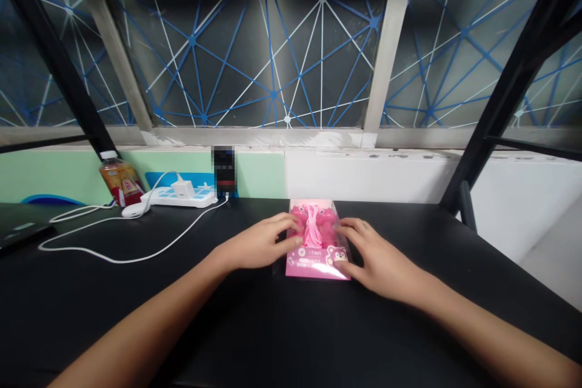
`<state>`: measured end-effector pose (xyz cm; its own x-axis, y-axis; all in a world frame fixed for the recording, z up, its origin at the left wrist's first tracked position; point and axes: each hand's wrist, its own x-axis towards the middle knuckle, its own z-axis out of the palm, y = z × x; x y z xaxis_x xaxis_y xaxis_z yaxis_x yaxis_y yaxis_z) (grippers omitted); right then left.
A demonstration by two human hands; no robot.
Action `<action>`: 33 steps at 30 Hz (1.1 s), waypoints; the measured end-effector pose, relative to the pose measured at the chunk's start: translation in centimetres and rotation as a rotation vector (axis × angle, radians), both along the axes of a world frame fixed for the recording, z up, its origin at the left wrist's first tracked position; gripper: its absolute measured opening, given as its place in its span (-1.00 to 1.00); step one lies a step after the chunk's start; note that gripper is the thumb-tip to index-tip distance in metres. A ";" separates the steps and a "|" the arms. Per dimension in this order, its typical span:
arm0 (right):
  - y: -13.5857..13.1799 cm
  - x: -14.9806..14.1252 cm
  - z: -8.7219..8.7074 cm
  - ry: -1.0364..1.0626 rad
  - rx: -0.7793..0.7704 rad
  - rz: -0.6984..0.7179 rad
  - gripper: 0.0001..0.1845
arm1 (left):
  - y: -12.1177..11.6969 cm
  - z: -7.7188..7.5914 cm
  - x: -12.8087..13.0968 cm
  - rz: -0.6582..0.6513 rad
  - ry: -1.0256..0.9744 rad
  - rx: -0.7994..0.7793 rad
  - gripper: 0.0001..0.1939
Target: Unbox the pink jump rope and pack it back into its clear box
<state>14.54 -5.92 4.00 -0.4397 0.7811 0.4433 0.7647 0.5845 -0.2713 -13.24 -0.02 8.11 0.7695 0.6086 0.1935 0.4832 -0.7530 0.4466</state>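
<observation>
A pink box with a clear window (318,262) lies on the black table, with a cartoon animal printed on its front. Through the window a pink skipping rope (313,227) shows, its cord coiled between two handles. My left hand (264,241) grips the box's left side, thumb near the front and fingers curled over the edge. On the opposite side my right hand (370,257) grips the right edge, its thumb at the front corner and its fingers farther back. Some fingertips are hard to make out against the shiny plastic.
At the back left stand a drink bottle (122,179), a white power strip (159,196) with a plugged-in charger (182,188), and a phone (224,173) leaning on the wall. A white cable (131,261) loops across the table (254,327). Black frame posts (482,127) rise at both sides.
</observation>
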 end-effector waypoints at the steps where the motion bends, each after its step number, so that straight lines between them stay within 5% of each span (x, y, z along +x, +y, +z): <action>1: 0.1 -0.1 -0.3 0.008 -0.008 -0.010 -0.47 | -0.2 0.0 -0.1 -0.006 0.019 -0.005 -0.64; 4: 0.2 -0.3 -0.6 0.047 0.006 -0.039 -0.54 | -0.4 -0.1 -0.3 -0.020 0.062 0.011 -0.37; 8: 0.2 -0.1 0.2 0.080 -0.018 -0.051 -0.55 | 0.0 -0.5 -0.5 -0.013 0.013 0.080 -0.63; 16: 1.4 0.6 -0.6 0.237 -0.285 -0.009 -0.75 | -0.4 -0.9 -0.1 0.188 0.127 0.141 -0.67; 20: 1.3 0.5 -0.5 0.308 -0.365 -0.015 -0.76 | -0.3 -0.6 -0.1 0.164 0.146 0.014 -0.75; 26: 0.4 1.0 1.0 0.256 -0.562 0.132 -0.56 | 0.4 -0.2 -0.8 0.033 0.093 -0.213 -0.60; 33: 1.1 0.9 -0.1 -0.021 -0.090 -0.085 -0.74 | 0.2 -1.0 0.0 0.112 0.103 0.058 -0.77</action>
